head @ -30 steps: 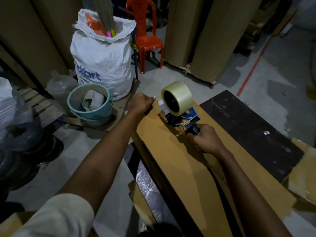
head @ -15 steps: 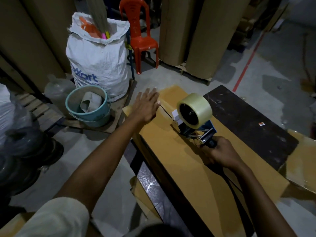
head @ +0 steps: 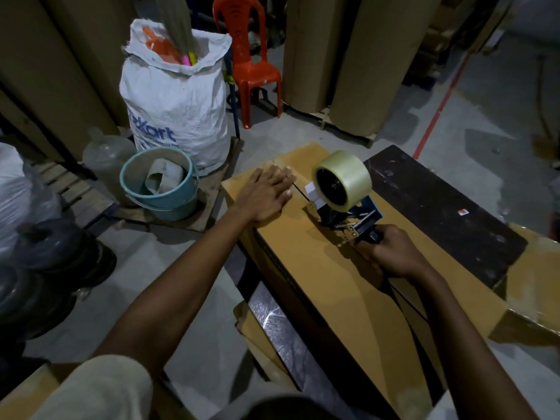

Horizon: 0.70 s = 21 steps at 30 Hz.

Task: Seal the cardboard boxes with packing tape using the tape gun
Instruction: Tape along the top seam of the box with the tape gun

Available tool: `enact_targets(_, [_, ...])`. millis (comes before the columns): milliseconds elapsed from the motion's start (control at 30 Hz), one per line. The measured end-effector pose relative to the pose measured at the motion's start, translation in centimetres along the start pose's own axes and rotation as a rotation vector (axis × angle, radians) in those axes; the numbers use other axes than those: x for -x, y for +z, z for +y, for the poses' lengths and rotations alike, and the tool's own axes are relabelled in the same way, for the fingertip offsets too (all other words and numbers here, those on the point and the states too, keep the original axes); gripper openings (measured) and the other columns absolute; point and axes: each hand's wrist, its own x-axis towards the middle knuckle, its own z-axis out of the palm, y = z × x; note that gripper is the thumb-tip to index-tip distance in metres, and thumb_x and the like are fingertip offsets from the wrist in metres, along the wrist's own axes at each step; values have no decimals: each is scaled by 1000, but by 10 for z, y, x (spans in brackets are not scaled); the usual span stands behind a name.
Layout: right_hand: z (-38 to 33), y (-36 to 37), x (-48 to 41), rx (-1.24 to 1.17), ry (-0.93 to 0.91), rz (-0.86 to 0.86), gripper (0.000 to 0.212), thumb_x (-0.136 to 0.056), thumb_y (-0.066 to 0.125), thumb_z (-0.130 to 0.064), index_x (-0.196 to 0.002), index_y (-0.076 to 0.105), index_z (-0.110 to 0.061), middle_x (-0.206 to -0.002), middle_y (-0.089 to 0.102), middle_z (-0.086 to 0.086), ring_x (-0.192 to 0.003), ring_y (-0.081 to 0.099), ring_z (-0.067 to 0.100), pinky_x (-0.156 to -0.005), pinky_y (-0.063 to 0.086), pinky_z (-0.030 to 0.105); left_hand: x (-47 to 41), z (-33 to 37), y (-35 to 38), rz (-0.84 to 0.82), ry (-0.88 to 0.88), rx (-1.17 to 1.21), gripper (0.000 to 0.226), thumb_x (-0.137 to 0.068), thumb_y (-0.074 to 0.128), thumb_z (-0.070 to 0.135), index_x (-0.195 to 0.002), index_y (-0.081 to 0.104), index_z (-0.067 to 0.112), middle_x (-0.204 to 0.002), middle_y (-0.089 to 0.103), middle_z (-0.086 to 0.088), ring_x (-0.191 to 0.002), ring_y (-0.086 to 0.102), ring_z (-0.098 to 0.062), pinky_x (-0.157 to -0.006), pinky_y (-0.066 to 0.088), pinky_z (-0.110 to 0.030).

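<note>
A long brown cardboard box (head: 327, 286) lies in front of me, its top seam running from the far end toward me. My left hand (head: 266, 194) presses flat on the far left part of the top, fingers straight, beside the seam. My right hand (head: 391, 254) grips the dark handle of the tape gun (head: 348, 216), which sits on the seam just right of the left hand. A roll of clear tape (head: 342, 180) is mounted on the gun. A strip of tape runs along the seam from the gun toward the far end.
A dark board (head: 439, 207) lies on the right part of the box. On the floor to the left stand a teal bucket (head: 160, 183), a white sack (head: 178, 101) and a red plastic chair (head: 248, 56). Tall brown paper rolls (head: 372, 56) line the back.
My right hand has pulled the tape gun along the seam toward me. My left hand has left the far edge of the box and now lies flat on its top.
</note>
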Motion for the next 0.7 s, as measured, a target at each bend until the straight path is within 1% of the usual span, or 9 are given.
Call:
enact_targets(67, [-2,-3,0,6,9,-16,17,-93,71,-14,-79,64,-10,-50,60,1,-44,53,20,-49,43,35,10,15,6,-20,160,-1,53,-110,15,46,-161,20,31,-169,5,8,-157,-2,-16,-127,0,-44])
enact_targets(100, [-2,-4,0,15,11,-19,17,-93,71,-15,-80,63,-8,-51,60,2,-45,54,20,-51,44,36,14,19,7,-15,192,7,52,-111,16,45,-160,23,31,-168,7,8,-157,-1,-14,-127,0,-44])
enact_targets(167, [-4,-4,1,27,11,-28,17,-94,70,-15,-81,63,-7,-50,60,1,-44,54,18,-51,45,36,16,20,6,7,163,31,50,-111,17,44,-158,29,33,-168,12,10,-157,2,-12,-127,1,-45])
enact_targets(300, [-5,-1,5,33,1,-43,18,-95,70,-16,-79,63,-17,-50,59,-1,-45,53,17,-55,45,36,15,17,8,26,119,43,47,-111,20,44,-155,34,39,-167,18,16,-156,6,-7,-126,2,-44])
enact_targets(433, [7,-8,19,61,22,-30,14,-93,70,-17,-83,66,-7,-60,62,5,-51,56,19,-55,44,36,16,17,10,18,123,30,47,-110,17,46,-156,27,45,-167,15,18,-156,6,-7,-126,3,-46])
enact_targets(533, [28,-19,43,83,29,-1,12,-92,70,-14,-83,67,-7,-62,64,6,-50,56,18,-55,44,37,15,17,10,21,113,41,48,-109,15,47,-156,23,49,-167,17,19,-156,7,-6,-126,4,-46])
enact_targets(633, [51,-31,71,40,70,-5,5,-94,70,-13,-91,73,-10,-74,74,9,-59,63,23,-58,46,37,16,17,12,27,110,47,48,-110,15,47,-157,24,49,-167,18,19,-155,7,-5,-126,3,-44])
enact_targets(700, [59,-32,81,-18,95,5,3,-95,69,-10,-96,72,-10,-79,74,16,-61,62,27,-58,45,39,18,19,11,26,111,52,48,-110,15,48,-157,23,48,-167,17,18,-156,5,-6,-126,2,-45])
